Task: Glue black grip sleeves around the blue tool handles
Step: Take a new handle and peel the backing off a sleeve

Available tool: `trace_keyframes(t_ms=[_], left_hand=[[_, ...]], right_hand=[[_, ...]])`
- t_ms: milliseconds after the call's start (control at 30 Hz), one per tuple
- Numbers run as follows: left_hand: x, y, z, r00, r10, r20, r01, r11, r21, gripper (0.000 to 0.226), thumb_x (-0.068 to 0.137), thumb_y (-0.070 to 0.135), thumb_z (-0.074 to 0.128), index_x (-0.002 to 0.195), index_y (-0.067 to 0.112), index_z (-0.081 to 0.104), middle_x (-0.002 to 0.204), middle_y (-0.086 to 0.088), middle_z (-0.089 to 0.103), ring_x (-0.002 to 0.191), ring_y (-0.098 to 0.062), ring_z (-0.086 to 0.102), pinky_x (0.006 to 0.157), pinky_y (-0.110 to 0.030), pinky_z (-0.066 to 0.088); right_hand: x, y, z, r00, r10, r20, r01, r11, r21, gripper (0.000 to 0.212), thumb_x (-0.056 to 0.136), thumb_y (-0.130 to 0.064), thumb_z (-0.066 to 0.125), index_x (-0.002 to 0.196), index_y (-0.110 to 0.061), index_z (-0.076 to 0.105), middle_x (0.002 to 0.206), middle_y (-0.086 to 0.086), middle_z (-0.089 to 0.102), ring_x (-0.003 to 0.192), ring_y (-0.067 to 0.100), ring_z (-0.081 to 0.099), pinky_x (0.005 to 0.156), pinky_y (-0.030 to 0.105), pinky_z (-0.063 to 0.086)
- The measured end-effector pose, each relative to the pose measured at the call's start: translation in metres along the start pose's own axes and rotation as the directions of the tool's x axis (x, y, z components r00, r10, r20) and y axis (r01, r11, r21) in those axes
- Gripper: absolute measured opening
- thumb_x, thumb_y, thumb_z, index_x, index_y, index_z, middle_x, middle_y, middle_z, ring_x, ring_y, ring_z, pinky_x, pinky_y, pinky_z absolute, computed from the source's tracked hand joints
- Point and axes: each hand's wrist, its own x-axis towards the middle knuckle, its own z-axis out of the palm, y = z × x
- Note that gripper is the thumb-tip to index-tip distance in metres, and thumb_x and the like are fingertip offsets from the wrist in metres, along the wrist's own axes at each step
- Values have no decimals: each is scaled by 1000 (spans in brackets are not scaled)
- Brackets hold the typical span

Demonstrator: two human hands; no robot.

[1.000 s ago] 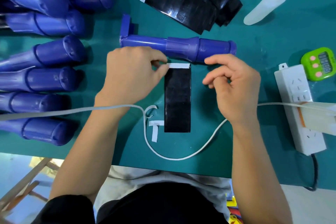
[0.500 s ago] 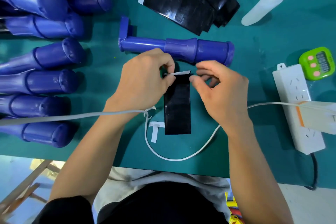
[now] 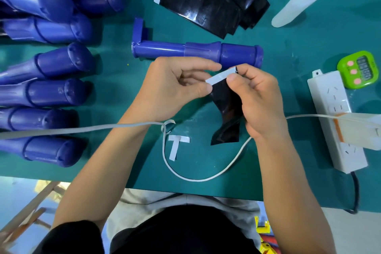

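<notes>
I see the black grip sleeve (image 3: 226,105) lifted off the tabletop (image 3: 288,171) just on the near side of the lone blue tool handle (image 3: 198,52), which lies crosswise and apart from the sleeve. My left hand (image 3: 175,88) pinches the left end of the white strip (image 3: 219,77) along the sleeve's top edge, between thumb and forefinger. My right hand (image 3: 259,99) has its fingers curled on the sleeve's upper right corner, thumb pressed at the strip's other end. The sleeve hangs twisted beneath them; its lower edge seems to touch the tabletop, though I cannot be sure from this angle.

Left of the handle, a row of more blue handles (image 3: 51,93) lies stacked. Beyond the handle sits a heap of black sleeves (image 3: 210,0). Right of the handle are a green timer (image 3: 358,69) and a white power strip (image 3: 334,113). On the near side of the handle, two loose white strips (image 3: 176,144) lie in a T beside a looping white cable (image 3: 185,175).
</notes>
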Motion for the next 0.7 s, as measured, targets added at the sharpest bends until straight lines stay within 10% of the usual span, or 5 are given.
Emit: trace_keyframes(t_ms=[200,367,467,700], left_hand=[[4,-1,-2,995,-34,-98,24,994,-109,37,75,-1,82,99,26,75,76,8,77,68,-5,69,73,-18,57],[6,0,1,974,-137,-182,55,916,-398,25,77,-1,81,93,12,67,67,5,73,59,-7,67,61,-19,54],[6,-2,4,974,-187,-130,104,874,-475,22,79,-1,79,90,11,64,66,2,72,60,-10,70,59,-19,55],[6,-3,5,994,33,-108,-49,987,-152,35,80,0,81,107,18,69,80,6,72,70,-11,67,69,-24,54]], right_hand=[[-4,-4,2,977,-182,-114,152,961,-232,12,92,-23,76,102,-22,70,79,-13,71,70,4,63,69,20,48],[-18,-1,12,718,-680,-152,421,598,-682,42,84,-37,86,104,-5,70,105,-9,66,95,21,60,89,28,48],[-18,6,23,685,-727,-55,448,480,-754,33,78,-25,90,98,-5,73,98,2,71,92,22,55,82,39,51],[-14,13,19,688,-718,-105,439,527,-727,15,87,10,66,91,-1,76,89,6,73,80,26,64,74,34,54]])
